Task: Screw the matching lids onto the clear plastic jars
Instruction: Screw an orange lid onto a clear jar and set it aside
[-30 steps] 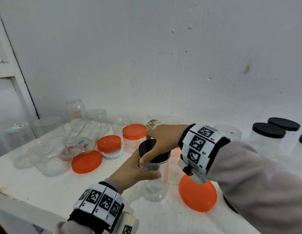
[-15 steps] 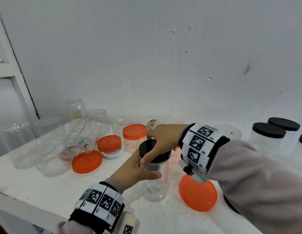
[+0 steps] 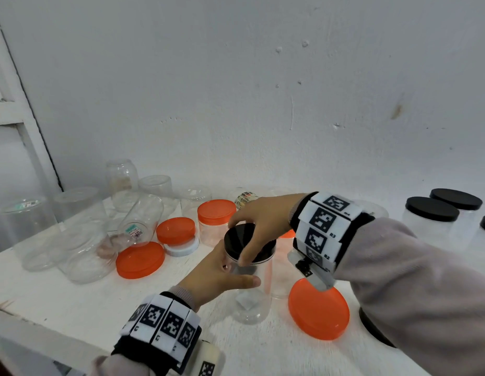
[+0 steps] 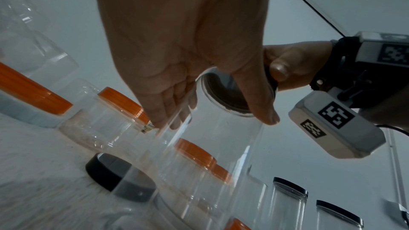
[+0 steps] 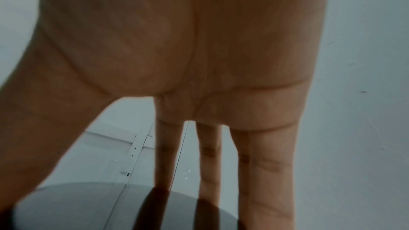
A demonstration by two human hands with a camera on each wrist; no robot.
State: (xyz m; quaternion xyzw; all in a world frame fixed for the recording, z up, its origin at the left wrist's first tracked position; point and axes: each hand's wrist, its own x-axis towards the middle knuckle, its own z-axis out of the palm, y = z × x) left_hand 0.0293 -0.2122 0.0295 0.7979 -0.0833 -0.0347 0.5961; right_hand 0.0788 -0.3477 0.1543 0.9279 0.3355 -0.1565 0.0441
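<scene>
Left hand [image 3: 216, 275] grips clear jar [image 3: 250, 291] (light, slick wall: hold mid-body); right hand [image 3: 260, 221] pinches black lid [image 3: 240, 236] rim.

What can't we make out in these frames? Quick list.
- Thread seating of the black lid on the clear jar: head view, right hand covers the rim; right wrist view is blurred.
- Left hand fingers behind the jar: head view, hidden by the hand itself.
- Black object by the orange lid: head view, sleeve hides most.
</scene>
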